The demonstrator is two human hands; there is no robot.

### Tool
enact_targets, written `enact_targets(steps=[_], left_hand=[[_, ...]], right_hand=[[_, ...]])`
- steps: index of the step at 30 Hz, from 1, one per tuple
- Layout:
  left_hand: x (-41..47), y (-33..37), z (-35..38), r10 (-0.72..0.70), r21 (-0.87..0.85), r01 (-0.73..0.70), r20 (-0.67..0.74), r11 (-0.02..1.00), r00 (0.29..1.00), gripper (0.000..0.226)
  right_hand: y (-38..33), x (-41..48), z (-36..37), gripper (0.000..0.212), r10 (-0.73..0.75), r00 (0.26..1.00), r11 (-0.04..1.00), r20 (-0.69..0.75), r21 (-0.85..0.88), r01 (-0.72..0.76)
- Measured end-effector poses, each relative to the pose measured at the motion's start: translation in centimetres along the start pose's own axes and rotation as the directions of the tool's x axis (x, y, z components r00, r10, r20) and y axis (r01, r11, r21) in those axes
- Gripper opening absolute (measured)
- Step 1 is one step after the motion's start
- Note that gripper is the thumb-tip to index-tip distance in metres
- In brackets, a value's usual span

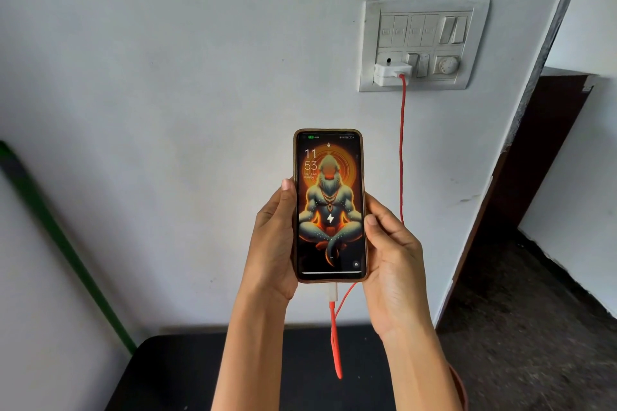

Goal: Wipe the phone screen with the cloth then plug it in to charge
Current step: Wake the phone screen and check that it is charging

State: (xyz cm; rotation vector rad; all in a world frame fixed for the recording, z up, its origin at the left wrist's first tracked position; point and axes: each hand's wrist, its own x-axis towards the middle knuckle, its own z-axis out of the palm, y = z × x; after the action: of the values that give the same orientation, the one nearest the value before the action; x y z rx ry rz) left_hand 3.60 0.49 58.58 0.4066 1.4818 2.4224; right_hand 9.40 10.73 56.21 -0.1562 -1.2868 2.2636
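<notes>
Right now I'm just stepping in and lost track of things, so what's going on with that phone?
A person holds the phone upright in both hands, left hand and right hand gripping its sides. A red charging cable runs from its bottom port up to a white adapter plugged into the wall switchboard. The screen is lit and shows a lightning-bolt charging icon. No cloth is in view.

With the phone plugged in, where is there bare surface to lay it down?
The black table is bare left of the left hand's forearm. Between the forearms the red cable hangs in the way. The table right of the right hand is hidden.
</notes>
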Motion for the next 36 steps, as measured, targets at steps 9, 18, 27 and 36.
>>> enact_targets(steps=[9,18,27,36], left_hand=[[0.2,-0.1,-0.4,0.009,0.004,-0.009,-0.007,1.000,1.000,0.041],[0.5,-0.4,-0.9,0.015,0.000,-0.015,0.012,1.000,1.000,0.039],[1.8,-1.8,-1.6,-0.008,-0.006,0.008,-0.023,1.000,1.000,0.039],[5.2,-10.5,-6.9,-0.226,0.014,0.232,-0.168,0.973,0.960,0.033]], right_hand=[[0.3,0.0,0.2,0.027,-0.002,1.000,1.000,0.000,0.003,0.002],[0.8,0.2,0.1,0.025,-0.009,0.999,1.000,-0.035,-0.022,0.009],[1.7,1.2,-0.4,0.026,0.070,0.997,0.997,0.018,0.018,-0.071],[10.3,4.4,-4.6,0.028,0.464,0.883,0.880,-0.075,-0.074,-0.469]])
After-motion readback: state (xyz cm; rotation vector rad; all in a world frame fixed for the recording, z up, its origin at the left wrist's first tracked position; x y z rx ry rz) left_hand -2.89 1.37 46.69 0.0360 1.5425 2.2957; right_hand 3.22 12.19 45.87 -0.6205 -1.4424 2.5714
